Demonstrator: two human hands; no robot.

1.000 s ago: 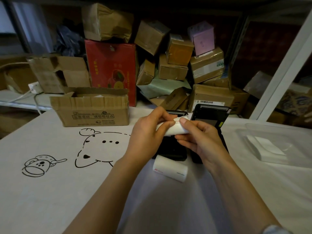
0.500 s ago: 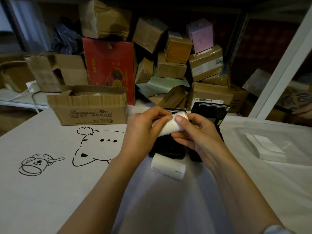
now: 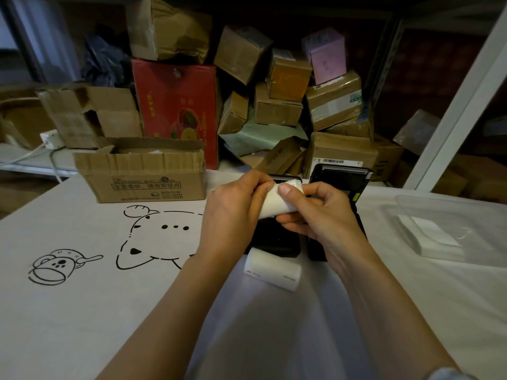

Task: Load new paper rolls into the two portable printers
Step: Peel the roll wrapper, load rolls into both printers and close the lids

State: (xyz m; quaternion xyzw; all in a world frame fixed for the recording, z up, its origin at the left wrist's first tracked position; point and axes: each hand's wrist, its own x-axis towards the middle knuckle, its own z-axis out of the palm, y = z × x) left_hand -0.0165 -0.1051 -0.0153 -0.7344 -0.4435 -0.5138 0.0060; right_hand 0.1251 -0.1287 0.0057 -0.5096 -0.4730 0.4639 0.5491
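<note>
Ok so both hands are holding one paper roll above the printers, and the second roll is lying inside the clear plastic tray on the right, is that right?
Not quite. The head view shows the second roll lying on the white table cover, just in front of the printers, not in the clear tray. The rest holds: the left hand and right hand hold one paper roll above the printers.

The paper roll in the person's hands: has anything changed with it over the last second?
Hardly. Both hands, left and right, still grip the paper roll above the two black printers; the right thumb has slid a little along its wrapper, as if picking at it. The second roll still lies on the table, and the right printer's lid stays open.
</note>
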